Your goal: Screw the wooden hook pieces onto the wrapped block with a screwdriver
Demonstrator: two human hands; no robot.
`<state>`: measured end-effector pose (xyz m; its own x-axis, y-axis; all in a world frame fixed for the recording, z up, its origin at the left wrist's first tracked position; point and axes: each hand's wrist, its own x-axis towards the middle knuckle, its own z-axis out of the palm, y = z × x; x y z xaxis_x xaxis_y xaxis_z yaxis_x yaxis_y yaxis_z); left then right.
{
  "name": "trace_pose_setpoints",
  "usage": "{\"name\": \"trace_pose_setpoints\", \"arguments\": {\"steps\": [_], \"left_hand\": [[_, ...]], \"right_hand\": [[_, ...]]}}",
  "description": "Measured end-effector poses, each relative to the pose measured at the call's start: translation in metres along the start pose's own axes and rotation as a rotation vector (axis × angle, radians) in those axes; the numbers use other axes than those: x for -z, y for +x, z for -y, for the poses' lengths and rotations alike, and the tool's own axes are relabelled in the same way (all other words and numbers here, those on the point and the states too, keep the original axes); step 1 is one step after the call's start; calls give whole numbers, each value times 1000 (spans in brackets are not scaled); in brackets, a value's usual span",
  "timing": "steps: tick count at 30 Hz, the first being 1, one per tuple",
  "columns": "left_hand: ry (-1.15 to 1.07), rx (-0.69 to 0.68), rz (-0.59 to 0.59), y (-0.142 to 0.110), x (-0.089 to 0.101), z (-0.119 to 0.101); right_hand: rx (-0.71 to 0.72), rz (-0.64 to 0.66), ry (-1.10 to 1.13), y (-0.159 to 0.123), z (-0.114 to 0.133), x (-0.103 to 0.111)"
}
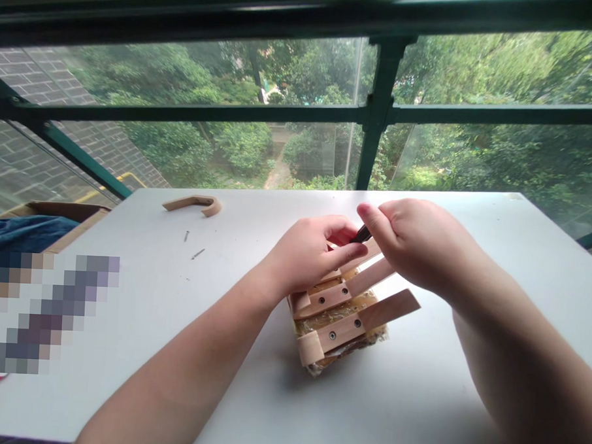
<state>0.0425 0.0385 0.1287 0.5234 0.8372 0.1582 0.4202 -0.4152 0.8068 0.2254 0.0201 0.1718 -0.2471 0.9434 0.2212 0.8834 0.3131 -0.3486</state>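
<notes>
Left hand (324, 253): reached over the far part of the block, thumb and fingers drawn in about the lower end of a dark tool; whether this grip pinched the tool or something beneath it could not be told.

Right hand (403, 236): grip closed around the dark tool (362, 234), of which only a short black length showed between the two hands.

Block (321, 321): one, yellow-brown, wrapped in clear film or tape; set on the white table (416, 397) beneath the hands, lying at a slant.

Wooden strips: at least three, laid side by side across the block, their straight ends jutting past its right edge. Front strip (345, 330): curled at its left end, two dark screw heads in its face. Second strip (332, 297): likewise two screw heads. Third strip (372, 250): partly hidden by the hands.

Loose wooden hook (189, 201): one, on the table near its far left edge.

Loose screws: two, lying near the hook, the first (187, 235) closer to it, the second (198, 254) nearer the left forearm.

Cardboard box (82, 232): beside the table at left, holding blue cloth (25, 236).
</notes>
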Motion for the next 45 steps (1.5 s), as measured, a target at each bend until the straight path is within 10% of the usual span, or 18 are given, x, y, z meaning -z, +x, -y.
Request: {"name": "trace_pose_setpoints", "arguments": {"steps": [13,36,45], "left_hand": [[88,37,-59,2,3,-2],[55,96,-140,0,0,-3],[-47,78,-107,0,2,0]], "right_hand": [[360,-174,187,-1,-19,3],[180,-303,253,-4,-4,1],[393,-275,235,-2,-11,3]]}}
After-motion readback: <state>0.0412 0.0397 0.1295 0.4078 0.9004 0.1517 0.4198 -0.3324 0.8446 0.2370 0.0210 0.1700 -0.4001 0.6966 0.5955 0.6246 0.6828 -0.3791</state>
